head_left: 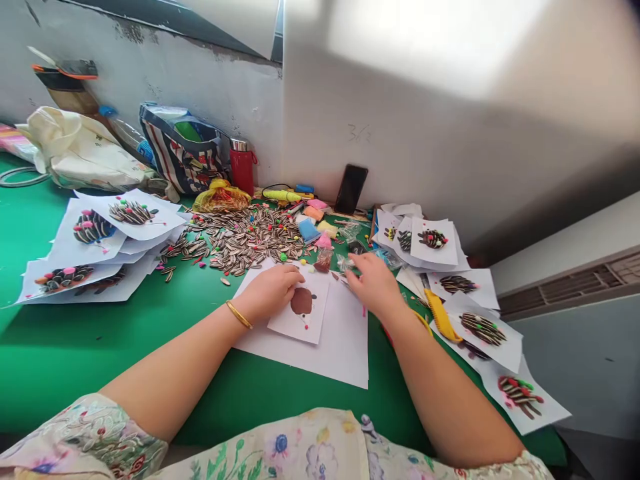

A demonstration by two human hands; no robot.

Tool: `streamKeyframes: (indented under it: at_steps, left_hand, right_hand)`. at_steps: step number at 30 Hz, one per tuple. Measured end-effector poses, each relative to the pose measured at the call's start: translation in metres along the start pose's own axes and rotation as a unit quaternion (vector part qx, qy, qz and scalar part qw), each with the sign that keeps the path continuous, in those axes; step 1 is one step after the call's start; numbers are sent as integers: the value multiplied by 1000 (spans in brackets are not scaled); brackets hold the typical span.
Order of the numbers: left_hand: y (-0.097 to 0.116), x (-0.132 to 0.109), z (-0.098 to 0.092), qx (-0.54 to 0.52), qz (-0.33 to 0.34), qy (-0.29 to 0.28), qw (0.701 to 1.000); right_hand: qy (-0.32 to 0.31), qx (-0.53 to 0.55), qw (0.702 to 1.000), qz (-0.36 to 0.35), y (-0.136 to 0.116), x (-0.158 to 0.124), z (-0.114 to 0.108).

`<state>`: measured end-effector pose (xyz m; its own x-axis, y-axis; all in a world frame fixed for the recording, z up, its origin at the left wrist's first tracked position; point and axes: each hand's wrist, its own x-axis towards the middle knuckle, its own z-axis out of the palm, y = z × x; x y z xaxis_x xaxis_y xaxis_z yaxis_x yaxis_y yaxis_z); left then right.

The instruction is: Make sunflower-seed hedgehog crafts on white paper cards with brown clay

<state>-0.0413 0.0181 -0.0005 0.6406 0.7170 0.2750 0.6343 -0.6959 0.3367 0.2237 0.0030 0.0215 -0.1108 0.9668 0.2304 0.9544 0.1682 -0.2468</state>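
Observation:
A small white card with a flat brown clay hedgehog shape on it lies on a larger white sheet. The clay shape has a dark ear piece, a dark eye and a red dot low down. My left hand rests on the card's left side, its fingers bent beside the clay and not pinching anything I can see. Over the sheet's right edge hovers my right hand, thumb and fingers apart, near a small bag of brown clay and clear plastic wrappers.
Striped sunflower seeds are heaped behind the sheet. Finished seed-hedgehog cards lie stacked at left and right. A yellow utility knife lies at right. A phone, red bottle and bags stand along the wall.

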Motion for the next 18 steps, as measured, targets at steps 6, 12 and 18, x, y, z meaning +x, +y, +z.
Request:
streamKeyframes:
  at_steps: [6,12,18]
  left_hand:
    - [2,-1,1,8,-17,80,997]
    - [2,-1,-3,-13,-24,143,989]
    - [22,-4,-12,-151,-27,199,968]
  right_hand:
    - [-58,-136,978,150,37,67,-4]
    - [-38,-134,978,153,31,86,1]
    - [57,125,987,-79,-22,16,-8]
